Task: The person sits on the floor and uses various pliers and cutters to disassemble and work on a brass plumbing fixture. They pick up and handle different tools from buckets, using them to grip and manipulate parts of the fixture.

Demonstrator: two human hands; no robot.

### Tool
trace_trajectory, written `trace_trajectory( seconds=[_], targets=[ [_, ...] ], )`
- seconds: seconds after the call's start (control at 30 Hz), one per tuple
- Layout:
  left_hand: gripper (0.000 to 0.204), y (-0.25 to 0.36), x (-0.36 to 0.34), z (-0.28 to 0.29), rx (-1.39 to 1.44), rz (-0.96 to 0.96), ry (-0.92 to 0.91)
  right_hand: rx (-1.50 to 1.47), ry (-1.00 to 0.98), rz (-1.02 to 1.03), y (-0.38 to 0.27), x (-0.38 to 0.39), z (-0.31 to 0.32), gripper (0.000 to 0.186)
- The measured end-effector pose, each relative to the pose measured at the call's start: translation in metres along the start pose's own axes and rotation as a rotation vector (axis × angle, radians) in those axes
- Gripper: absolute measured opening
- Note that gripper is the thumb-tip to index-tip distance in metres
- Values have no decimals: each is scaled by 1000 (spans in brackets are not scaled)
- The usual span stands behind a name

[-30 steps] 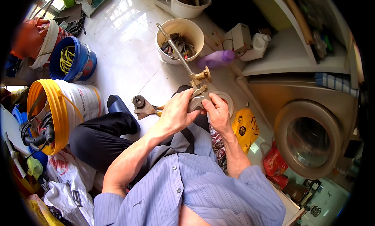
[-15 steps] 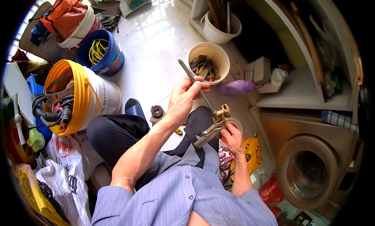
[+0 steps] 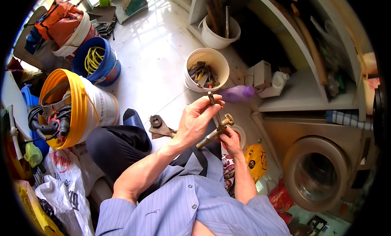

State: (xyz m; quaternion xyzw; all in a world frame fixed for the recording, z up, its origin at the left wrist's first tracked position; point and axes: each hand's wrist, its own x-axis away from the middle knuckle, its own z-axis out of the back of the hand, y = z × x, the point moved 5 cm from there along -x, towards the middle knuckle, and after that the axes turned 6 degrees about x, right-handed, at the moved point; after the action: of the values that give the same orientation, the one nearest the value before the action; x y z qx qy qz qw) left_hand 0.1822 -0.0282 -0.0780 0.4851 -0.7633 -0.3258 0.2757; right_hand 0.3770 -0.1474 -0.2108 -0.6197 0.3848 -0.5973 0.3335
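Over my lap I hold a metal tool [image 3: 212, 135] with a slim steel rod, a brass-coloured fitting with a knob, and a thicker round bar; its exact kind I cannot make out. My left hand [image 3: 198, 118] pinches the rod near its upper end, fingers closed. Around the lower side of the brass fitting my right hand [image 3: 231, 142] is closed, its fingertips partly hidden by the metal. Just beyond the rod's tip stands a white bucket [image 3: 188, 73] with several small tools in it. A flat metal piece with a ring-shaped part [image 3: 159, 128] lies on the floor left of my hands.
To the left stand a yellow-rimmed bucket [image 3: 106, 107] with a corded power tool and a blue bucket [image 3: 109, 71] with yellow cord. On the right are a purple bottle [image 3: 236, 93], a shelf [image 3: 297, 103] and a front-loading washing machine [image 3: 277, 134].
The tool has been turned, so its rod now looks shorter and points more toward the view. My left hand has moved slightly lower. The view has shifted a little to the right.
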Motion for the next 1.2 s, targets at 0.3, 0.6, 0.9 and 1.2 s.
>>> trace_trajectory(
  seconds=[0.3,0.6,0.9,1.2],
  targets=[
    [27,3,12,-12,-64,75,-25,-14,-1,12,4,-7,-2,29],
    [20,3,-22,40,221,70,242,-310,220,287,-26,9,28,38],
    [24,-29,-34,63,461,214,357,-450,277,424,-94,36,34,32],
    [22,-42,-31,66,497,235,384,-515,131,199,-96,35,6,45]
  ],
)
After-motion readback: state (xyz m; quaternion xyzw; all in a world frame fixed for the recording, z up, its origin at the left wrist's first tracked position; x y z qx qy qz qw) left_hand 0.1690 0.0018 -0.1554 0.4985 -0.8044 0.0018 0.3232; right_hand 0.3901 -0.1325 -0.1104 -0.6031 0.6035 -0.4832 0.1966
